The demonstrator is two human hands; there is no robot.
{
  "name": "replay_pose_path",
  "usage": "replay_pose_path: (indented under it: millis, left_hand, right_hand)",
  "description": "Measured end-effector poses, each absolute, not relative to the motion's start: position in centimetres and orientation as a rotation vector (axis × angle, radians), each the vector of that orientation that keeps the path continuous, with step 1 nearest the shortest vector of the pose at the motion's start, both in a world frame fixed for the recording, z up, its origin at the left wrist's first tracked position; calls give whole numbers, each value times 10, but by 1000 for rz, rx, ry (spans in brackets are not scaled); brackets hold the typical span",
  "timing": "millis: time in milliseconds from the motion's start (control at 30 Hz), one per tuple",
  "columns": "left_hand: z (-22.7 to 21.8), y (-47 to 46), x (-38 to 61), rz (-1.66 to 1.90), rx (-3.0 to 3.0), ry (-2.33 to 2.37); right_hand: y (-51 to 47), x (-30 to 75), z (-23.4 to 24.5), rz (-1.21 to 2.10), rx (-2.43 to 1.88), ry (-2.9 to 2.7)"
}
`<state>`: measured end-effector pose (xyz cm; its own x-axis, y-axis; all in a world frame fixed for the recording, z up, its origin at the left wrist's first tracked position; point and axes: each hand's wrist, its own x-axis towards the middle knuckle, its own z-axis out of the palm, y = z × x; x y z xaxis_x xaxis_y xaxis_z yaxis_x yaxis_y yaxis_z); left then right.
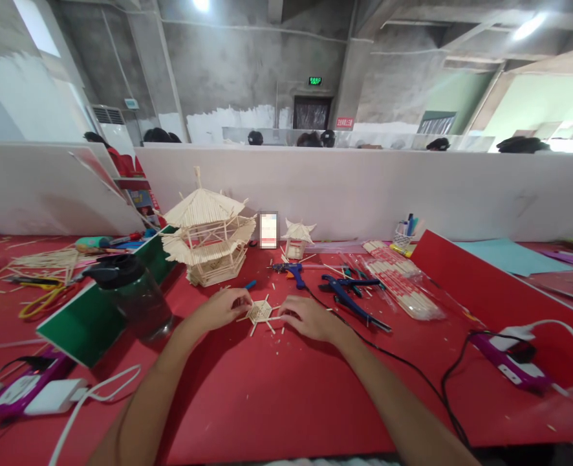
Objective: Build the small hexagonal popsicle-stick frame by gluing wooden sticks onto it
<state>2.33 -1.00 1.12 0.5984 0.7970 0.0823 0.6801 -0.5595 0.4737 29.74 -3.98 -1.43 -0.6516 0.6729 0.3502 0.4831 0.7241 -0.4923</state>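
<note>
A small hexagonal frame of thin wooden sticks (260, 312), with stick ends jutting outward, lies on the red tabletop between my hands. My left hand (224, 307) has curled fingers at the frame's left side, pinching near a protruding stick. On the other side, my right hand (310, 318) is closed with thumb and fingers at a stick end on the right. The fingertips partly hide what they grip. Just behind the frame sit a blue hot glue gun (295, 274) and a dark blue cutter (352, 299).
A large wooden-stick pavilion (206, 239) and a smaller one (297, 239) stand at the back. A dark water bottle (134, 301) stands left, beside a green board (85, 330). Packaged sticks (403, 285) lie right, near a red divider (500, 291). A black cable (393, 356) crosses the right side.
</note>
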Motion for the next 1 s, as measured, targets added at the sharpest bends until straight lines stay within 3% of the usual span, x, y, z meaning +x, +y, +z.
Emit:
replay_pose_path:
  millis: [267,1000]
  left_hand:
    - [-5,-11,37,307,2360,1195]
    - [-6,-12,41,312,2246,1209]
  right_hand:
    - [-32,288,-35,424,-861,-2485]
    - [-31,290,-33,497,-846,-2469]
